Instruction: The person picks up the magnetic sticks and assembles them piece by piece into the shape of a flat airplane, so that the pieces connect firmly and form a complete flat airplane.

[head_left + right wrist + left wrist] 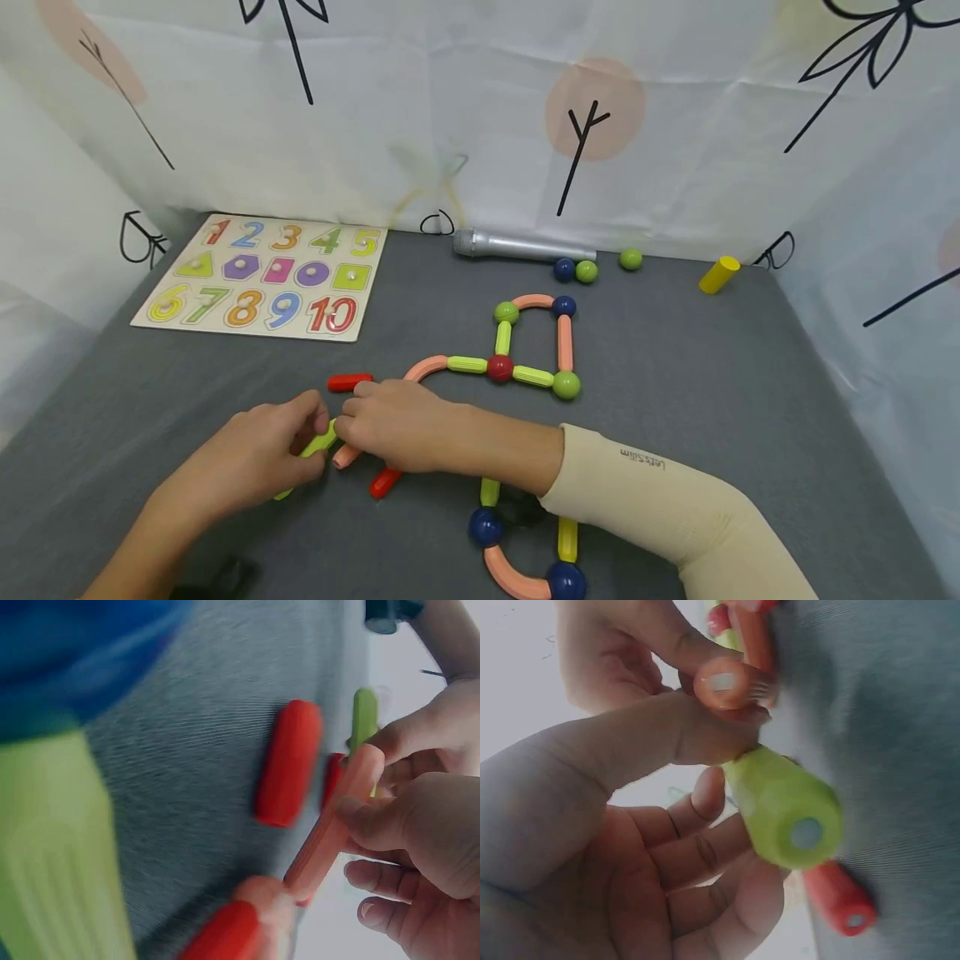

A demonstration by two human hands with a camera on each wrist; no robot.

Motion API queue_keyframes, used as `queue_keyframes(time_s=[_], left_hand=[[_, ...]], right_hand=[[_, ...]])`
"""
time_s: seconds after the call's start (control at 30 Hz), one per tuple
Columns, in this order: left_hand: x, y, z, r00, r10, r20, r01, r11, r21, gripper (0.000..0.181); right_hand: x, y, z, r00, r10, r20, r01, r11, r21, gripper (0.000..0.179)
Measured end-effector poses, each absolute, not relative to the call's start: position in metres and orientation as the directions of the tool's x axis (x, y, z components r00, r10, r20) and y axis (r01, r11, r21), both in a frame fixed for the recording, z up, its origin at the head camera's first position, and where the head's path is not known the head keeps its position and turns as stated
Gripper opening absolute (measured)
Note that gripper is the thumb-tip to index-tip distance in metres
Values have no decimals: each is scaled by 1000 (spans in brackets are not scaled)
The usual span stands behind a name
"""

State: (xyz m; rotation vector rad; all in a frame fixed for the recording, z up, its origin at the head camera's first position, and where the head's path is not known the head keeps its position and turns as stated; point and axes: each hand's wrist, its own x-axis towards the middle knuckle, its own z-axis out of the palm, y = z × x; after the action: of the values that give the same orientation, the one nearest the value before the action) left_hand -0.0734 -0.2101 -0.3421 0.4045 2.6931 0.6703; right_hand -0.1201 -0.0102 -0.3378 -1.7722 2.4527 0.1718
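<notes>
My left hand (258,454) pinches a yellow-green magnetic rod (784,806) between thumb and fingers; its metal end tip shows in the left wrist view. Close beside it, my right hand (408,425) grips a salmon-coloured magnetic rod (334,825) by thumb and fingers. One end of the salmon rod points toward the left hand. On the grey table lie a red rod (349,382) just beyond the hands and another red rod (385,483) partly under the right hand. A curved salmon piece (426,367) runs from behind the right hand to a chain of rods.
Rods and balls joined in a loop, with a red ball (500,367), lie beyond the right forearm. A second joined shape with a blue ball (486,527) sits nearer. Farther back are a number board (258,277), a silver microphone (525,247), loose balls and a yellow cylinder (719,274).
</notes>
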Motion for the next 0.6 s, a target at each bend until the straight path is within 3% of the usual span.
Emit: queue_keyframes(time_s=[0.17, 0.4, 0.6], left_hand=[[-77, -202, -324, -902, 408, -138, 280, 799, 532, 26], [-88, -178, -314, -859, 512, 15, 430, 707, 561, 26], [-97, -164, -310, -857, 512, 53, 446, 687, 574, 31]], right_hand=[[-117, 13, -321, -338, -940, -46, -939, 340, -48, 25], [-112, 66, -313, -388, -907, 164, -916, 361, -172, 15], [-105, 119, -316, -448, -843, 297, -876, 346, -337, 14]])
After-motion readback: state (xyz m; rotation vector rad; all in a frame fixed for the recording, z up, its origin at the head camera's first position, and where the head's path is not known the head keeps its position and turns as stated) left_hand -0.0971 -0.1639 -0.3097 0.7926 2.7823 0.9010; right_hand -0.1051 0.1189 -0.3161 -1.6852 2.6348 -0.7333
